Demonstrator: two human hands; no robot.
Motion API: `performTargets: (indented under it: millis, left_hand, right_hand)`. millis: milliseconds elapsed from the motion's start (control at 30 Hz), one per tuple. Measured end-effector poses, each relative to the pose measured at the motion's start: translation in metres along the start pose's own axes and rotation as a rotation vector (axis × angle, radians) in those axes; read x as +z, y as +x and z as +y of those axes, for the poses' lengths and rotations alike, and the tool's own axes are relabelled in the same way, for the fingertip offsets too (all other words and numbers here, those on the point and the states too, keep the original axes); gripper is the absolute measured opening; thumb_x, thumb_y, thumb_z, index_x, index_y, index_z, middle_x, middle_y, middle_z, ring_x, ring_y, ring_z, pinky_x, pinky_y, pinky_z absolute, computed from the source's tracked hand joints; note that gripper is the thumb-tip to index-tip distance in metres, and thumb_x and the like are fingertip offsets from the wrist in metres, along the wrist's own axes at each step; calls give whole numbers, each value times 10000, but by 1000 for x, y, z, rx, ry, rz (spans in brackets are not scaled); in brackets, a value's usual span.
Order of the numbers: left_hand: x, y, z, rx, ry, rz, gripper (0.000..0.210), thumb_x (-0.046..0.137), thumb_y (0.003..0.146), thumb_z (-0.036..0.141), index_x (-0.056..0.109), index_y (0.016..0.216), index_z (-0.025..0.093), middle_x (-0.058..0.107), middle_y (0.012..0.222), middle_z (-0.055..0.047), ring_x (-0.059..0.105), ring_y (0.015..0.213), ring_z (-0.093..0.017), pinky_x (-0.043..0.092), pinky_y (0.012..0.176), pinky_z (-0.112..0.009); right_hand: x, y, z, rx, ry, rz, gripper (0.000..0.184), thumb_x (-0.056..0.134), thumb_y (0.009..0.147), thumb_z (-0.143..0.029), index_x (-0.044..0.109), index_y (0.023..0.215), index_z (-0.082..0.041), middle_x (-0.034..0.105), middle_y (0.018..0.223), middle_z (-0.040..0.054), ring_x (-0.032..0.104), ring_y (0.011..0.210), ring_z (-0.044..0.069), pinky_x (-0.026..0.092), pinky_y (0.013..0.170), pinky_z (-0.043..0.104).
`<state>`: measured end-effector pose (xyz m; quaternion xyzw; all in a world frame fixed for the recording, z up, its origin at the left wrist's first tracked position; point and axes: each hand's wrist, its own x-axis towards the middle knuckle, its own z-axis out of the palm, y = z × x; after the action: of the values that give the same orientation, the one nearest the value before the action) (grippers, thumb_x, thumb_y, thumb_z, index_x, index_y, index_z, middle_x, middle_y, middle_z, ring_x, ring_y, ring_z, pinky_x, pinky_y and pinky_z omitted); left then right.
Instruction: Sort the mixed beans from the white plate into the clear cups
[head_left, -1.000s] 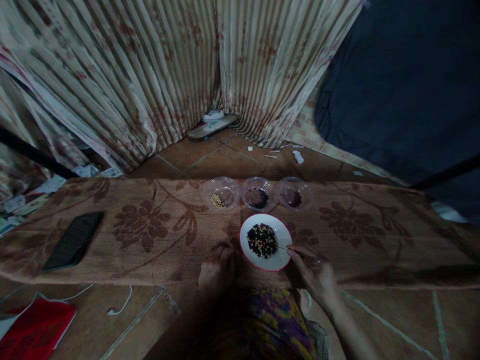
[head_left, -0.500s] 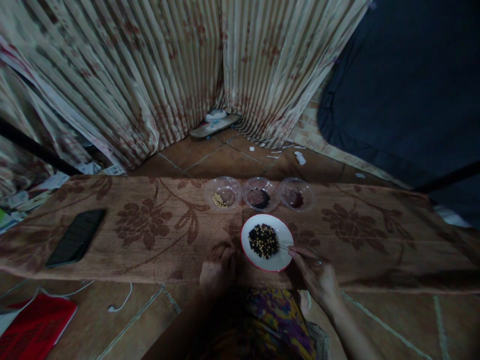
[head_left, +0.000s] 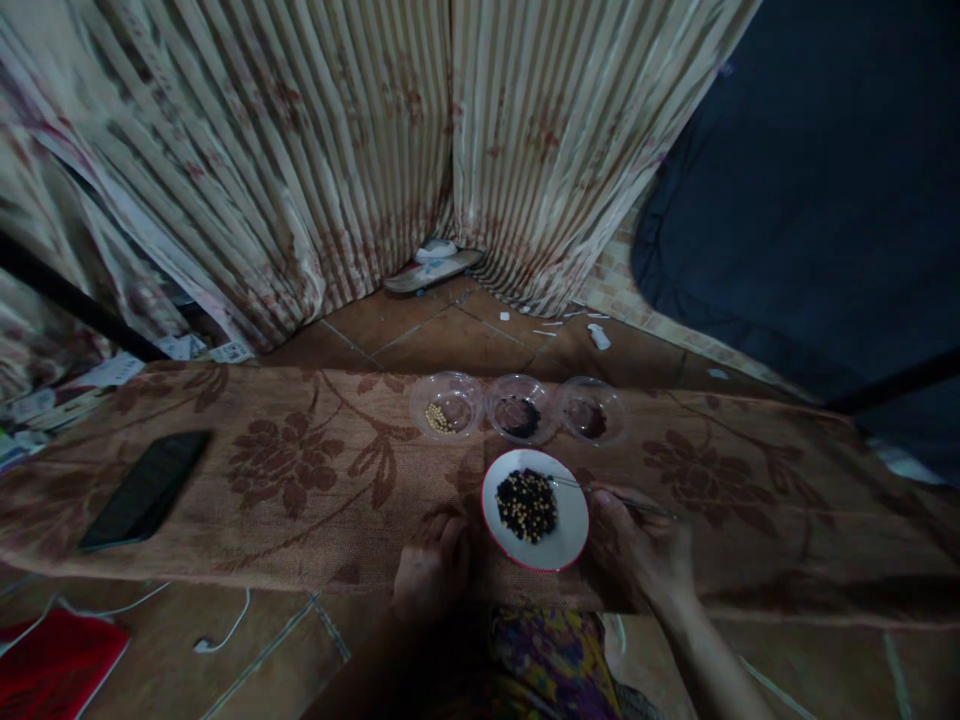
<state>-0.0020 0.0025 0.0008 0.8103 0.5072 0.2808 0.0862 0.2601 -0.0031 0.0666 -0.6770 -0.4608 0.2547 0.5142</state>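
A white plate with a red rim (head_left: 568, 535) holds a heap of mixed black and pale yellow beans (head_left: 526, 506). My right hand (head_left: 649, 540), at the plate's right side, grips thin metal tweezers (head_left: 637, 502) between thumb and fingers. Their tips reach over the plate by the upper right of the heap; whether they pinch a bean is too small to tell. Left of the plate, my left hand (head_left: 431, 560) rests on the cloth near the front edge, fingers curled in. Behind the plate stand three clear plastic bowls: yellow beans (head_left: 438, 418), black beans (head_left: 525, 418) and dark reddish beans (head_left: 594, 424).
A brown flowered cloth (head_left: 300, 530) covers the long, narrow table. A dark phone (head_left: 146, 490) lies at its left. Striped curtains (head_left: 360, 150) hang behind, with a skateboard (head_left: 433, 271) on the tiled floor and a dark blue covering (head_left: 795, 200) at right.
The tweezers' tips have shifted from the right side of the heap toward its upper right, and my right hand has moved slightly right. The whole view has tilted a little upward.
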Motion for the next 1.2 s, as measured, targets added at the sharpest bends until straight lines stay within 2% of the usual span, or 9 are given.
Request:
performTargets:
  millis: [133, 200, 333, 433, 700, 800, 967, 1100, 1200]
  left_hand:
    - [0, 0, -1, 20, 12, 20, 155, 437, 919, 179, 582, 880, 218, 621, 793, -28, 604, 772, -163, 504, 684, -278]
    - [-1, 0, -1, 23, 25, 20, 147, 450, 906, 164, 580, 866, 222, 619, 785, -25, 605, 754, -160, 499, 661, -271]
    - [0, -1, -2, 17, 26, 6, 139, 453, 906, 161, 573, 869, 221, 617, 787, -26, 607, 740, -155, 493, 636, -263]
    - [1, -1, -2, 7, 23, -9, 146, 445, 912, 166, 573, 868, 219, 612, 781, -27, 603, 749, -162, 501, 667, -280]
    - [1, -2, -1, -9, 2, -20, 126, 459, 919, 195, 581, 901, 219, 629, 822, -37, 602, 807, -176, 503, 705, -290]
    - [0, -1, 0, -5, -6, -29, 116, 465, 918, 188, 575, 894, 217, 633, 830, -32, 599, 806, -169, 498, 718, -288]
    - [-1, 0, 1, -11, 0, -33, 141, 446, 923, 197, 577, 875, 214, 629, 811, -31, 595, 772, -156, 491, 686, -272]
    - [-3, 2, 2, -17, 6, -28, 158, 431, 931, 214, 580, 875, 212, 618, 789, -32, 594, 769, -159, 492, 689, -275]
    - [-4, 2, 3, -12, 1, -26, 154, 434, 928, 215, 575, 867, 212, 618, 795, -36, 594, 781, -168, 494, 699, -285]
  right_hand:
    - [23, 40, -23, -44, 100, 105, 264, 690, 776, -405, 750, 816, -152, 760, 866, 109, 707, 784, 235, 572, 698, 345]
    - [35, 59, -31, -107, 122, 89, 253, 681, 786, -392, 745, 826, -151, 758, 880, 102, 702, 829, 226, 559, 778, 363]
    - [47, 73, -36, -183, 173, 121, 263, 675, 788, -399, 736, 850, -151, 755, 904, 97, 692, 884, 230, 539, 843, 392]
    - [40, 62, -35, -158, 137, 145, 268, 664, 796, -402, 738, 860, -153, 754, 914, 100, 693, 878, 230, 541, 828, 383]
    - [-5, 14, -15, -37, -50, 175, 252, 690, 746, -417, 739, 766, -170, 759, 804, 85, 708, 769, 240, 571, 717, 367]
    - [-13, -4, -2, 26, -78, 100, 248, 697, 753, -424, 749, 791, -184, 763, 841, 87, 709, 797, 244, 572, 724, 364]
    - [-19, -23, 12, 84, -105, -110, 323, 668, 788, -483, 753, 898, -192, 759, 909, 97, 703, 843, 262, 567, 723, 365]
    - [-23, -27, 8, 66, -189, -196, 325, 648, 811, -493, 746, 917, -202, 753, 954, 93, 698, 881, 255, 557, 782, 364]
    - [-24, -28, 4, 39, -228, -235, 327, 627, 829, -497, 742, 924, -206, 751, 964, 88, 700, 866, 245, 558, 766, 349]
